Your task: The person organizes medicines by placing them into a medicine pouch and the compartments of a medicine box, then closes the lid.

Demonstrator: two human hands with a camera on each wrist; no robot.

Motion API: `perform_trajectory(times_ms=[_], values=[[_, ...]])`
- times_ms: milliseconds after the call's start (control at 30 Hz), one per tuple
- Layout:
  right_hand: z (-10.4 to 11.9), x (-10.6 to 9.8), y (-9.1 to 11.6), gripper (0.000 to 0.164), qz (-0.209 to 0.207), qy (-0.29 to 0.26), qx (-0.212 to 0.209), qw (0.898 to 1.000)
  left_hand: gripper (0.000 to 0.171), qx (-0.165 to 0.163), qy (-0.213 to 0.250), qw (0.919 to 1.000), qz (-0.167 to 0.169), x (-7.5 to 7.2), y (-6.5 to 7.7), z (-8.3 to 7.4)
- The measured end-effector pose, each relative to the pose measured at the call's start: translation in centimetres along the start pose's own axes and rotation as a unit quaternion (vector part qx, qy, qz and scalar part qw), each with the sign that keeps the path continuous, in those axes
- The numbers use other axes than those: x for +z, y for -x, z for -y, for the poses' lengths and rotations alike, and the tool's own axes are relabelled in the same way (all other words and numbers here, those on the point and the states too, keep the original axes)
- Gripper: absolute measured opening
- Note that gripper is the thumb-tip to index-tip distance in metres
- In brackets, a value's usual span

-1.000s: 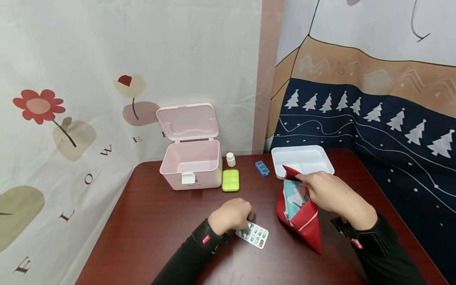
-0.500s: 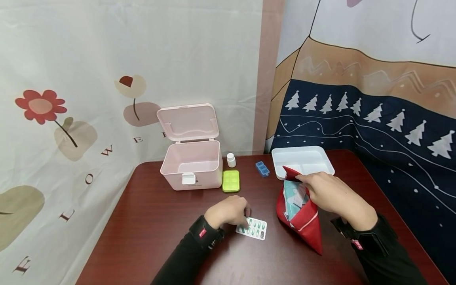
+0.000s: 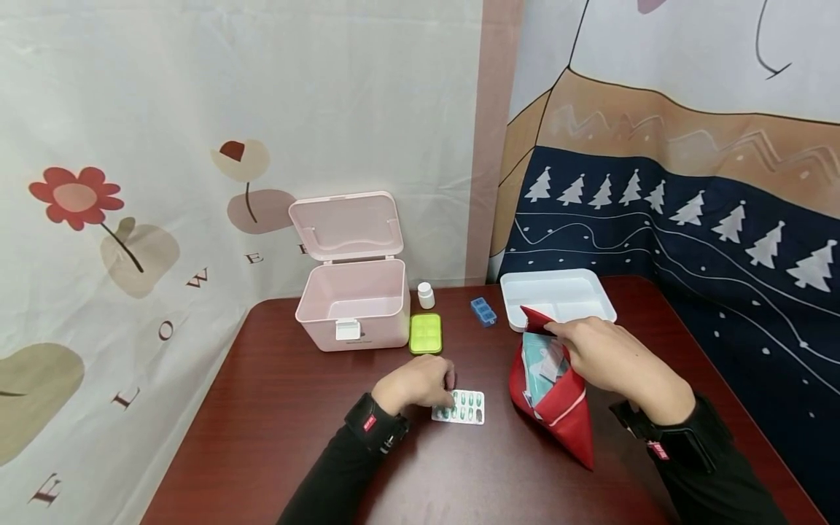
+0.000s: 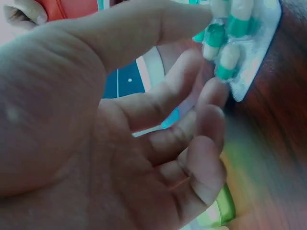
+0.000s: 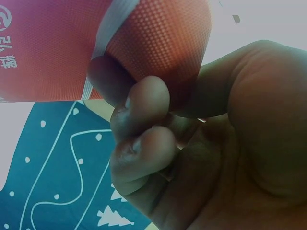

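In the lower middle of the head view, the left hand (image 3: pixel 416 382) pinches the near-left edge of a blister pack (image 3: pixel 459 407) of green-and-white capsules, thumb on top and fingertips (image 4: pixel 211 96) curled beneath, as the left wrist view shows. The pack sits low over the counter (image 3: pixel 275 408); whether its far edge touches the wood cannot be told. Just to its right stands a red pouch (image 3: pixel 558 408), mouth up, with light packets showing inside. The right hand (image 3: pixel 604 357) is clamped on the pouch's upper rim, thumb and fingers pinching the red fabric.

The work in hand looks like moving the pack between counter and pouch. To do it well, the grip should stay on the foil margin, not on the capsule bubbles, and the pack should be kept flat so that it does not bend. The right hand would best hold the rim taut and wide, so that the opening does not fold shut.

Further up the frame stand an open pink box (image 3: pixel 351 302), a green pill case (image 3: pixel 425 333), a small white bottle (image 3: pixel 426 294), a blue pill case (image 3: pixel 483 310) and a white tray (image 3: pixel 558 292).
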State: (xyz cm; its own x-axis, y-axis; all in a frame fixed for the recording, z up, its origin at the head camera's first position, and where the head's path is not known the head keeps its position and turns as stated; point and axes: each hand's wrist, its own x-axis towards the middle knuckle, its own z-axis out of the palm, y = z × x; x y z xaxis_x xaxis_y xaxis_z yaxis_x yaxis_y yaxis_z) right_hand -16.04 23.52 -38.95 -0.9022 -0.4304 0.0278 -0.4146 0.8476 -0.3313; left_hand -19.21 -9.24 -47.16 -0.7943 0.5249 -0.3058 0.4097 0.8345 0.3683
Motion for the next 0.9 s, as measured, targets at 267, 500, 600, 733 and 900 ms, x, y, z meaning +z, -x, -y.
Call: perform_trajectory(times_ms=[267, 500, 600, 733, 900], values=[[0.0, 0.0, 0.0, 0.044, -0.001, 0.001, -0.001, 1.0, 0.041, -0.003, -0.054, 0.998, -0.033, 0.1, 0.0, -0.7], [-0.1, 0.0, 0.0, 0.045, 0.009, -0.005, 0.004, 1.0, 0.041, -0.017, -0.083, 0.9955, -0.043, 0.4, 0.0, -1.3], [-0.1, 0.0, 0.0, 0.045, 0.01, -0.006, 0.005, 1.0, 0.041, -0.023, -0.047, 0.9975, -0.047, 0.2, 0.0, -1.1], [-0.1, 0.1, 0.0, 0.045, 0.008, -0.005, 0.004, 1.0, 0.032, -0.03, 0.006, 0.9977, -0.06, -0.4, 0.0, -0.8], [-0.1, 0.0, 0.0, 0.044, 0.004, 0.002, 0.0, 1.0, 0.02, -0.008, 0.062, 0.9953, -0.074, -1.3, 0.3, -0.5]])
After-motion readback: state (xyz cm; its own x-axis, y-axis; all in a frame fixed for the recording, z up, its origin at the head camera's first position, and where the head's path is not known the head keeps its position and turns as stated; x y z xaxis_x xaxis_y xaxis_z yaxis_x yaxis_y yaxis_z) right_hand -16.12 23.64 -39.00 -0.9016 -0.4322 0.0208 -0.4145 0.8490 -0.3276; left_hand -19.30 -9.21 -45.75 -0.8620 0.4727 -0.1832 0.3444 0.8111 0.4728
